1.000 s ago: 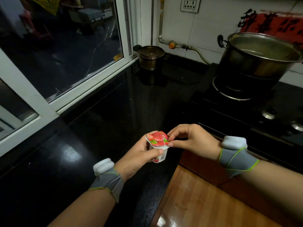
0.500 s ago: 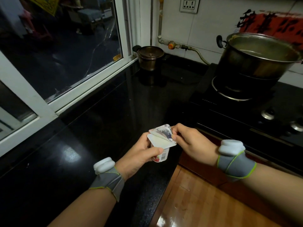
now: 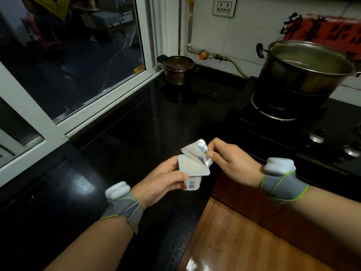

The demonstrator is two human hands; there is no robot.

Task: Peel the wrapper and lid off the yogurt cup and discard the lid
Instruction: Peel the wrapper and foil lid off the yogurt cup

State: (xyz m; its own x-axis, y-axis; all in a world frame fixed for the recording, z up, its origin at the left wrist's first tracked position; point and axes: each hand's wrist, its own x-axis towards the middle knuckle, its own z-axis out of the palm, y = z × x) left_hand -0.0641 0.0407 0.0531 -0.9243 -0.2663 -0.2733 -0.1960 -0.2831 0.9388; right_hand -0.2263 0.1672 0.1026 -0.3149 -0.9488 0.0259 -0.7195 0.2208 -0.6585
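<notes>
My left hand [image 3: 162,180] grips a small white yogurt cup [image 3: 192,183] above the front edge of the black counter, thumb on its near rim. Pale yogurt shows in the uncovered mouth. The foil lid [image 3: 196,152] is folded back, silver underside up, and still joins the cup along the far rim. My right hand [image 3: 228,161] pinches the lid's right edge between thumb and fingers, just right of the cup. A barcode and a bit of red print show on the cup's side.
A glossy black counter [image 3: 121,145] runs along a window [image 3: 78,55] on the left. A small lidded metal pot [image 3: 178,69] stands at the back corner. A large steel pot [image 3: 308,69] sits on the gas stove [image 3: 289,124] at right. Wooden floor [image 3: 254,241] lies below.
The right hand has peeled the lid from flat on the cup to folded far back, moving up and away. The yogurt surface is now exposed. The left hand stays put.
</notes>
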